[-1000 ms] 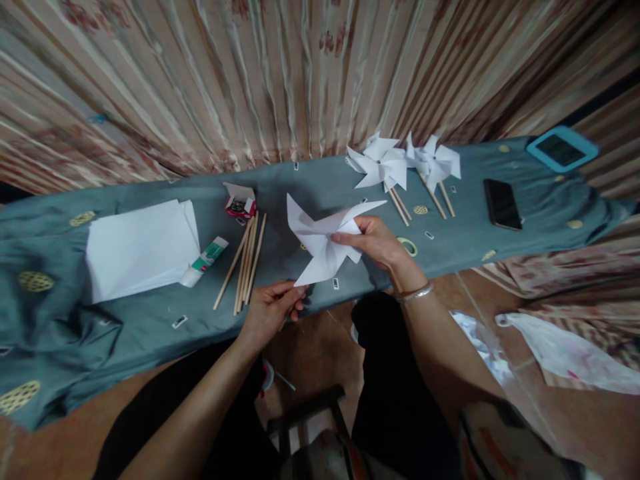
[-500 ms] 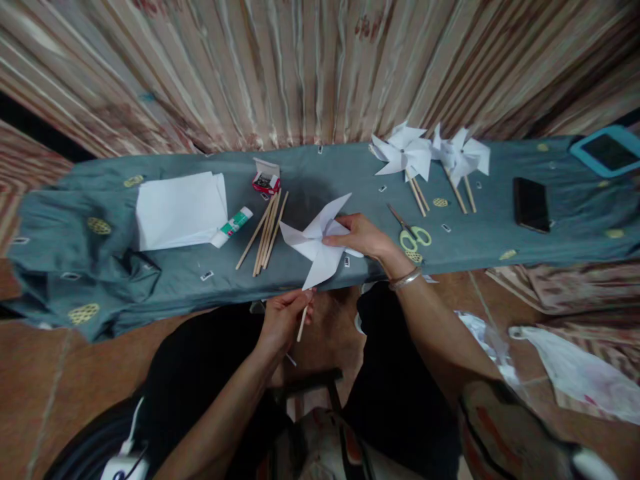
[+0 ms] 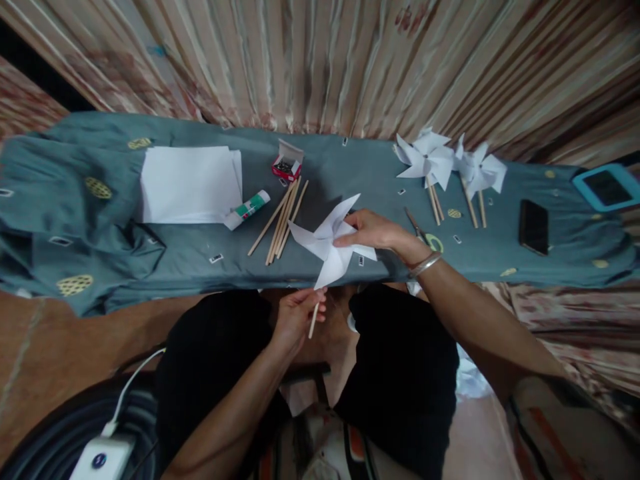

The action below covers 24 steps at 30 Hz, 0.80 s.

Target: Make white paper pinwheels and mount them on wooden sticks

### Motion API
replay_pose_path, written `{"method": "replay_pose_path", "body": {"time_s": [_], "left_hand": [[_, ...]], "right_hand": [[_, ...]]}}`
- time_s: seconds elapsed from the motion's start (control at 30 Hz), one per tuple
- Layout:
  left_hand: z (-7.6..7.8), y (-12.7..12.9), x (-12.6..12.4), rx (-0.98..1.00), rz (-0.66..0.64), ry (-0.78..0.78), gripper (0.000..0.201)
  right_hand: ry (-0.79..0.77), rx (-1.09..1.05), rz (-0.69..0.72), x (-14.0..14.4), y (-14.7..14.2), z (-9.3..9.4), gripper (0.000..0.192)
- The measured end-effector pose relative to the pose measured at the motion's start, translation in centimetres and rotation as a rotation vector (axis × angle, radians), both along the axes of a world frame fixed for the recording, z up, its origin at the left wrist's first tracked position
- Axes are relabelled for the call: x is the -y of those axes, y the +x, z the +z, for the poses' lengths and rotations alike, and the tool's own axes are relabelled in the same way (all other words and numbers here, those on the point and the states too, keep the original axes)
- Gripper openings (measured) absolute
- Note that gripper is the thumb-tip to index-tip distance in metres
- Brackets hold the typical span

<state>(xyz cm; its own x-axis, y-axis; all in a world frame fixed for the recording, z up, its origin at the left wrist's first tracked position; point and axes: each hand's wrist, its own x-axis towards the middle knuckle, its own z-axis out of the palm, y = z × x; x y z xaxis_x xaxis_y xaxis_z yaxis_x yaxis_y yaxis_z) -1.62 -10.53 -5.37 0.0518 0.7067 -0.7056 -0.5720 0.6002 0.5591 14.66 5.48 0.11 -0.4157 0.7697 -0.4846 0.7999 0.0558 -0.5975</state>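
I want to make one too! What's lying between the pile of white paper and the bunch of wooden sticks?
A glue stick with a green label lies on the cloth between the white paper and the wooden sticks, touching the paper's corner. The head view shows it.

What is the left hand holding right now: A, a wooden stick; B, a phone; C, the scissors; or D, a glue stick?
A: the left hand pinches a thin wooden stick under the white paper pinwheel, while the glue stick, scissors and phone lie untouched on the table.
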Motion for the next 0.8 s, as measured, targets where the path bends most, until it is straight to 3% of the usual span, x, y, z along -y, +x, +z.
{"method": "replay_pose_path", "body": {"time_s": [0.4,0.8], "left_hand": [[-0.4,0.6,0.0,0.106,0.055,-0.068,0.028],[0.1,1.0,0.0,0.143,0.067,-0.123,0.023]], "right_hand": [[0.086,0.100,0.147,-1.4,0.9,0.3,0.031],[0.166,0.268,0.211,-2.0,-0.4,0.3,0.039]]}}
